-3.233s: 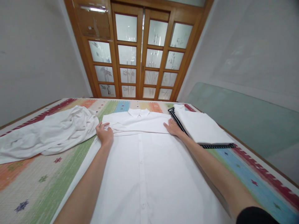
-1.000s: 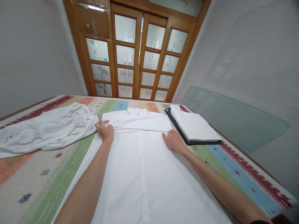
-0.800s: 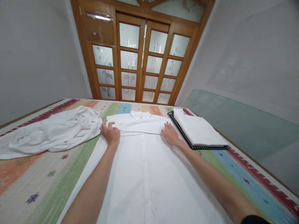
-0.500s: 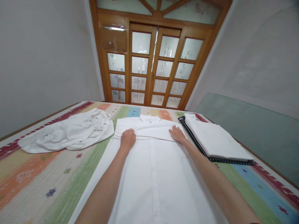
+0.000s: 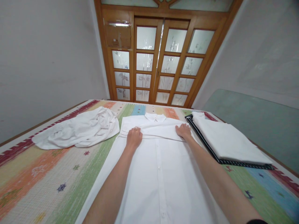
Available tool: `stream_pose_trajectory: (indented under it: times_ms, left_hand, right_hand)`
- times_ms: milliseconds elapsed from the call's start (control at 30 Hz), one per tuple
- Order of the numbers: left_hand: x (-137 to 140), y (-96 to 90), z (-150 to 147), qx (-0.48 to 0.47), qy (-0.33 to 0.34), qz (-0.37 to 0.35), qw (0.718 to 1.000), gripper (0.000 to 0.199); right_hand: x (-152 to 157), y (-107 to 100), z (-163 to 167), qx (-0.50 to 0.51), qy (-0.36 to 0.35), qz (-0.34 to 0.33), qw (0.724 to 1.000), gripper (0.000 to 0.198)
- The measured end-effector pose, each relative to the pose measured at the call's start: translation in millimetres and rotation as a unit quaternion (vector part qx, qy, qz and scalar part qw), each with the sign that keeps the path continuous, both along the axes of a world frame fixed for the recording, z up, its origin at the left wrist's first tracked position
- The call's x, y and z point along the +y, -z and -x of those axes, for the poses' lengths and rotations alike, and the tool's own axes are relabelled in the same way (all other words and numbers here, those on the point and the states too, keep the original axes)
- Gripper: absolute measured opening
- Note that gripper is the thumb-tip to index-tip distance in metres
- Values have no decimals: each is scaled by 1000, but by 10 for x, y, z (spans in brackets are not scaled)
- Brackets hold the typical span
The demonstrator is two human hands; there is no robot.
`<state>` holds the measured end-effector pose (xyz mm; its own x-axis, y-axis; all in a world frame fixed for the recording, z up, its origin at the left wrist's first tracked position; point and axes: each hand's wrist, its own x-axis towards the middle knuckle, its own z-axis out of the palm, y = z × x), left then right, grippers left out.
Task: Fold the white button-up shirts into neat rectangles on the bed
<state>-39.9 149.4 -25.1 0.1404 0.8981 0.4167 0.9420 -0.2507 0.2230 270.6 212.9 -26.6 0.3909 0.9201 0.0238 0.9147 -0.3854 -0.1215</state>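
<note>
A white button-up shirt (image 5: 149, 174) lies front side up, its collar at the far end and its button placket running toward me. Its sleeves are laid across the chest in flat layers. On the left part of these layers rests my left hand (image 5: 135, 137), fingers bent down onto the cloth and their tips hidden. My right hand (image 5: 184, 130) lies on the right end of the folded sleeves, palm down with the fingers stretched out and a little apart. Both forearms reach over the shirt body.
A crumpled white garment (image 5: 81, 129) lies to the left on the striped, patterned bedspread (image 5: 77, 177). At the right sits a folded white garment (image 5: 231, 140) on top of a black-and-white striped one (image 5: 203, 141). A pale green headboard-like panel (image 5: 252, 115) stands beyond it.
The view has turned slightly, so everything sits further right. Both hands stay on the folded sleeves, and the shirt looks the same.
</note>
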Motion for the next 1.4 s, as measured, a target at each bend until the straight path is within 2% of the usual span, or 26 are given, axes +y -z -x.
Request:
stream_pose_trajectory:
  times_ms: [100,233,400,533,700,900,1067,1167,1400]
  left_hand:
    - [0,-10,-12,8,7,8,1000,25]
    - [4,-11,-12,22,5,14,1000,24]
    - [4,8,-6,35,3,-10,999,29]
    - [-10,-3,-9,38,-15,-9,999,29]
    - [-23,-24,-12,36,-30,10,999,31]
    - [-20,-5,-14,39,-36,19,998,36]
    - [-11,18,-17,49,-38,30,998,40]
    - [-6,33,-18,53,-44,31,997,44]
    - [-14,42,-24,46,-49,32,997,44]
  right_hand:
    - [-65,-33,266,-4,-49,32,998,71]
    - [-189,-42,727,-4,-171,51,984,71]
    - [-340,-13,1237,-6,-314,23,949,70]
    - [-374,29,1348,5,-367,-3,930,66]
    - [-263,29,1040,16,-328,12,945,67]
    - [-86,4,277,-9,-179,35,983,68]
    - [23,71,-279,-22,-83,14,996,75]
    - [81,125,-441,-24,-76,9,997,78]
    - [88,198,-593,-38,-119,11,992,73]
